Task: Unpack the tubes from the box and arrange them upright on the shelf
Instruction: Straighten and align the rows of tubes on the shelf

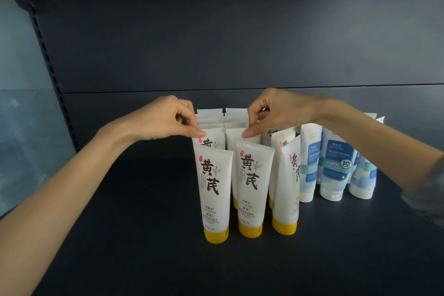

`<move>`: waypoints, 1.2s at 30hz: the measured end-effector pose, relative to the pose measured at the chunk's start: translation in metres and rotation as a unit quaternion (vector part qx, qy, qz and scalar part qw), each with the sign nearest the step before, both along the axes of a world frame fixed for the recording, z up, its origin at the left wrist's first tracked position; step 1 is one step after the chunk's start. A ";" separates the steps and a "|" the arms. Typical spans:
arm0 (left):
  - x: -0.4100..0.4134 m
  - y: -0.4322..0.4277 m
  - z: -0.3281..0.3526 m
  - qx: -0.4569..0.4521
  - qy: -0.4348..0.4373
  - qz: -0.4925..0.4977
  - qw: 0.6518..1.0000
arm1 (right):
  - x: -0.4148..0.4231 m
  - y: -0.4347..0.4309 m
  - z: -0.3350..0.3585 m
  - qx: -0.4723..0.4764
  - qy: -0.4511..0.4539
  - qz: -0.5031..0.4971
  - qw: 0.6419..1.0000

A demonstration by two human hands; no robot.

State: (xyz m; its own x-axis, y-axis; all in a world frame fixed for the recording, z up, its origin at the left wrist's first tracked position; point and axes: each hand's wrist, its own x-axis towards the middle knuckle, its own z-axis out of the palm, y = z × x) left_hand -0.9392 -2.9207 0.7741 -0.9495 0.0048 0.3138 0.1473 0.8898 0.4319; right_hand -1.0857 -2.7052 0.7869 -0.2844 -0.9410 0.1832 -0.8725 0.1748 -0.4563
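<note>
Several white tubes with yellow caps stand cap-down in rows on the dark shelf [144, 247]. The front row has three: a left tube [213, 190], a middle tube [252, 187] and a right tube [286, 187] that is turned sideways. My left hand [165, 120] pinches the top edge of a second-row tube [211, 138] behind the left one. My right hand [271, 113] pinches the top edge of the second-row tube [242, 137] behind the middle one. More tube tops show further back. No box is in view.
White and blue tubes [336, 166] stand upright to the right of the yellow-capped group, under my right forearm. The shelf's dark back panel [216, 43] rises behind them. A slotted upright [48, 60] borders the left side. Bare shelf surface lies to the left and front.
</note>
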 end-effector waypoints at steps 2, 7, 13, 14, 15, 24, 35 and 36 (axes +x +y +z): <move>0.001 0.000 0.001 -0.003 -0.002 0.001 1.000 | 0.002 0.000 0.001 0.005 -0.005 0.000 1.000; 0.002 -0.001 0.000 0.001 -0.003 -0.006 1.000 | 0.003 0.001 0.001 0.016 -0.002 -0.005 1.000; 0.005 -0.002 0.004 0.004 -0.024 -0.005 1.000 | 0.006 0.003 0.005 0.055 0.012 0.001 0.998; 0.005 -0.002 0.004 0.003 -0.025 -0.006 1.000 | 0.006 0.004 0.006 0.062 0.021 0.000 0.998; 0.005 -0.002 0.003 0.000 -0.025 -0.005 1.000 | 0.007 0.005 0.008 0.068 0.028 -0.003 0.997; -0.004 0.016 0.002 0.041 0.076 -0.008 0.996 | -0.004 0.038 0.029 0.137 0.033 -0.018 0.990; -0.018 0.036 -0.006 0.022 0.047 -0.030 0.998 | -0.006 0.044 0.015 0.089 0.057 -0.071 0.992; -0.018 0.036 -0.006 0.021 0.049 -0.028 0.998 | -0.006 0.043 0.015 0.084 0.061 -0.069 0.992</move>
